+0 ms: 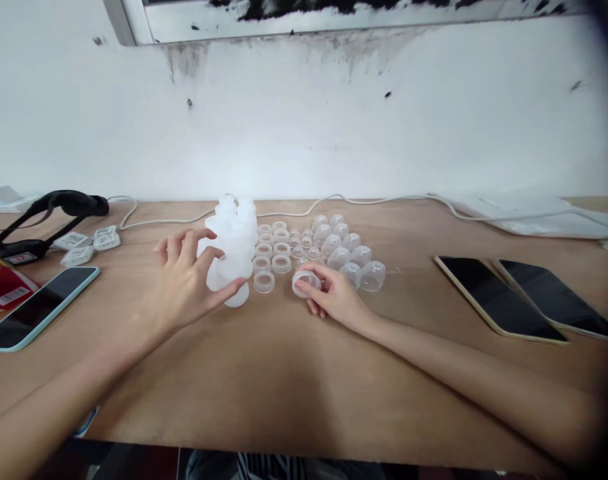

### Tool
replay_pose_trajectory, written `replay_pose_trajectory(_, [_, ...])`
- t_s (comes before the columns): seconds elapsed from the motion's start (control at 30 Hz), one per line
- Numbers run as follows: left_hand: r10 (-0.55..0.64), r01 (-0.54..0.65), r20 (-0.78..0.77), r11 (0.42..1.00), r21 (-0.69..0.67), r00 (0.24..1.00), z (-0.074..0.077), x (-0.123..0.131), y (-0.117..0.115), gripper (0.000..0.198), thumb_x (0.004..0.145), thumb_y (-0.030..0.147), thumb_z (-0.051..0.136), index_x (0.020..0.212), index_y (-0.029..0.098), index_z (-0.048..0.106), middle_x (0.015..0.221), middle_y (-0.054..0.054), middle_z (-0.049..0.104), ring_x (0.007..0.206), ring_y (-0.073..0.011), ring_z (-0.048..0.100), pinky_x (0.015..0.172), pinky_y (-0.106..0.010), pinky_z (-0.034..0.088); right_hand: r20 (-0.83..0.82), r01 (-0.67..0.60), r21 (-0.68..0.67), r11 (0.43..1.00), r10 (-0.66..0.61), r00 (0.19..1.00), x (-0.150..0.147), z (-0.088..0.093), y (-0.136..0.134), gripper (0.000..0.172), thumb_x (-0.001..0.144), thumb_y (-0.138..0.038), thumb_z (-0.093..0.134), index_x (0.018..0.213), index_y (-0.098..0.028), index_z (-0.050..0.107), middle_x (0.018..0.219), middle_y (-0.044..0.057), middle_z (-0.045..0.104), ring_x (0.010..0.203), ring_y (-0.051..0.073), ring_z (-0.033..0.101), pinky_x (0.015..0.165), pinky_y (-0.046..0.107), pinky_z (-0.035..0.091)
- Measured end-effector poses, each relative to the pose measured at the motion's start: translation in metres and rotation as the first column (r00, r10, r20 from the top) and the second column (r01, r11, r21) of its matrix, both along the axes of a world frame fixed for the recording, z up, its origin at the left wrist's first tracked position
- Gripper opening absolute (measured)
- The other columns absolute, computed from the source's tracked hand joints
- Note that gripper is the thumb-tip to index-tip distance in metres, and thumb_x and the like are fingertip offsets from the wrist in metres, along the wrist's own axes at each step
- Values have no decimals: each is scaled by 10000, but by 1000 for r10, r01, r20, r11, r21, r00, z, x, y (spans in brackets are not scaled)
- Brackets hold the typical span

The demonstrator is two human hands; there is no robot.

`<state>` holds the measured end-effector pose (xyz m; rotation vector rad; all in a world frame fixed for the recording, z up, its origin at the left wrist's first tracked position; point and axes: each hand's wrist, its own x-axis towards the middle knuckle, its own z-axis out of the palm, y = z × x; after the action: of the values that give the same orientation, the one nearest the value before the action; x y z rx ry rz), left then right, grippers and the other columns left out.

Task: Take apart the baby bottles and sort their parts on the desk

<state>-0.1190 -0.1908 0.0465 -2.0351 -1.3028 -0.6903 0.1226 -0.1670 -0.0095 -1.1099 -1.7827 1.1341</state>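
Note:
My left hand [191, 273] hovers with its fingers spread beside a cluster of milky white plastic pieces [231, 233], whose rounded shapes blur together. Nothing shows between its thumb and fingers. In my right hand [334, 293] a translucent plastic ring [307, 283] is pinched between thumb and fingers, tilted toward me. Translucent screw rings [263, 281] lie in two columns between my hands. Right of them are small clear nipple-like domes [313, 253]. Several clear dome caps [373, 275] stand in rows just beyond my right hand.
Two phones [499, 297] lie on the right of the wooden table [244, 387], another phone [41, 310] on the left. A black headset-like strap [69, 203], white labelled pieces [79, 255] and a red packet [7, 283] sit at left. A white cable [334, 197] runs along the wall.

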Motion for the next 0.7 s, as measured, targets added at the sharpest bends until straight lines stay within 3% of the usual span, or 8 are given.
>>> replay_pose_trajectory(0.1, [-197, 203, 122, 978, -42, 973, 8, 13, -15, 355, 671, 455, 557, 846, 158, 475, 1062, -56, 465, 960, -222, 384, 790, -391, 274, -43, -16, -25, 1000, 15, 999, 0, 1, 3, 408, 777, -415, 465, 1080, -146, 417, 509, -9, 466, 360, 77, 407, 325, 168, 321])
replay_pose_trajectory(0.2, [-381, 482, 345, 830, -280, 858, 8, 35, -20, 334, 701, 341, 555, 933, 151, 408, 994, -27, 493, 925, -135, 431, 800, -295, 335, -154, -18, -57, 998, 9, 988, -1, 2, 5, 470, 764, -406, 491, 1133, -136, 381, 553, 2, 474, 382, 76, 413, 336, 175, 335])
replay_pose_trajectory(0.27, [-360, 558, 470, 728, -399, 806, 0, 49, -16, 328, 720, 341, 537, 963, 166, 404, 933, 2, 511, 856, -106, 456, 761, -254, 360, -252, -11, -59, 998, -4, 968, -1, 2, 6, 495, 751, -405, 508, 1144, -140, 365, 663, 31, 483, 479, 92, 456, 346, 188, 375])
replay_pose_trajectory(0.33, [-276, 593, 587, 662, -459, 762, -13, 61, -10, 336, 736, 362, 523, 980, 168, 397, 923, 7, 509, 833, -94, 465, 733, -232, 375, -352, -43, -64, 997, 18, 936, 0, 0, 7, 485, 782, -428, 457, 1167, -158, 340, 782, 62, 469, 601, 116, 486, 378, 207, 416])
replay_pose_trajectory(0.4, [-216, 656, 716, 629, -418, 663, -26, 68, -4, 331, 754, 346, 512, 993, 157, 383, 955, -9, 494, 870, -89, 462, 769, -219, 375, -431, -105, -70, 992, 65, 900, 2, -3, 9, 465, 827, -462, 357, 1184, -167, 319, 810, 76, 452, 655, 133, 489, 398, 222, 427])
replay_pose_trajectory(0.47, [-180, 731, 802, 557, -394, 569, -37, 70, -1, 380, 760, 322, 515, 1055, 152, 347, 1019, -29, 472, 941, -98, 445, 826, -218, 363, -476, -125, -76, 989, 74, 876, 3, -6, 10, 458, 842, -479, 305, 1175, -164, 321, 809, 84, 443, 664, 138, 482, 395, 225, 420])
replay_pose_trajectory(0.57, [-201, 791, 808, 433, -433, 553, -46, 69, -3, 510, 744, 254, 534, 1176, 170, 276, 1114, -40, 428, 1020, -125, 407, 882, -240, 338, -486, -113, -64, 992, 68, 871, 3, -7, 10, 401, 850, -450, 316, 1150, -184, 323, 855, 88, 439, 666, 125, 474, 425, 225, 424])
replay_pose_trajectory(0.7, [-189, 836, 857, 396, -380, 479, -49, 68, -3, 479, 774, 240, 504, 1193, 203, 275, 1150, -30, 403, 1049, -124, 397, 891, -234, 347, -504, -108, -1, 994, 93, 858, 3, -4, 8, 299, 856, -394, 345, 1095, -228, 278, 887, 62, 431, 670, 103, 472, 520, 246, 447])
